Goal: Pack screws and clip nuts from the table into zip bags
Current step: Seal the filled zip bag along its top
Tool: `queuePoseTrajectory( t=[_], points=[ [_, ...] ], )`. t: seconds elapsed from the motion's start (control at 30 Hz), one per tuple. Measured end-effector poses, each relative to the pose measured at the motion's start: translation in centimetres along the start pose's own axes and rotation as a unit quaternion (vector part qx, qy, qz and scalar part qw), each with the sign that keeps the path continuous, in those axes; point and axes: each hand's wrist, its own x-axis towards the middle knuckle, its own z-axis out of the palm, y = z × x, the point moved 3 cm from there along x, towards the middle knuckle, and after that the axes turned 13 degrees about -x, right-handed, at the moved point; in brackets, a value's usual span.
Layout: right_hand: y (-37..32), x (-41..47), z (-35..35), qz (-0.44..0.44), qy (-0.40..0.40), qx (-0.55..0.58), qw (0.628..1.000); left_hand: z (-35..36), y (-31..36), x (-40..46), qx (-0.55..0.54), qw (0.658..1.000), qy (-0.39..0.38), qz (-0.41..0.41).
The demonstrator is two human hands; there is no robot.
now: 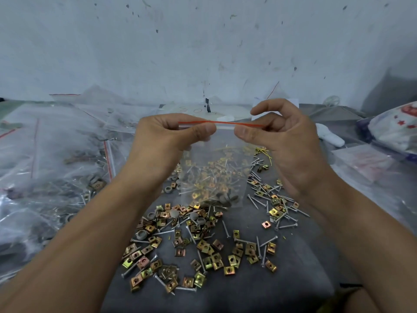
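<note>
Both hands are pinching the bag [212, 168] up above the table [300, 263]: left hand [171, 134] and right hand [282, 136] gripping the red zip strip [225, 123]. It's looking thin, floppy and slippery with little weight inside, so I'd be holding by that stiffer strip.

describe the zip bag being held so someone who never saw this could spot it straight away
Start at the grey table strewn with clip nuts and screws. Above that scatter, the left hand and right hand pinch the top of a small clear zip bag. Unlike the bags heaped at the left, it hangs upright in the air, its red strip level.
</note>
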Motion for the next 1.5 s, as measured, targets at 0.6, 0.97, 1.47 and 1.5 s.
queuePoseTrajectory(
  t=[0.6,0.97,1.47,1.5],
  points=[
    [0.7,0.0,-0.7,-0.014,0.016,0.04,0.999,-1.1,-0.6,-0.4,-0.03,0.995,-0.049,-0.088],
    [0.7,-0.6,0.4,-0.018,-0.018,0.009,1.0,1.1,-0.9,-0.9,-0.046,0.995,-0.042,-0.075],
    [-0.4,0.1,0.0,-0.102,0.044,-0.067,0.992,0.0,0.7,0.2,0.063,0.998,0.0,0.029],
    [-0.5,0.4,-0.5,-0.106,0.052,-0.068,0.991,-0.3,0.9,0.2,0.081,0.996,0.002,0.036]
  ],
)
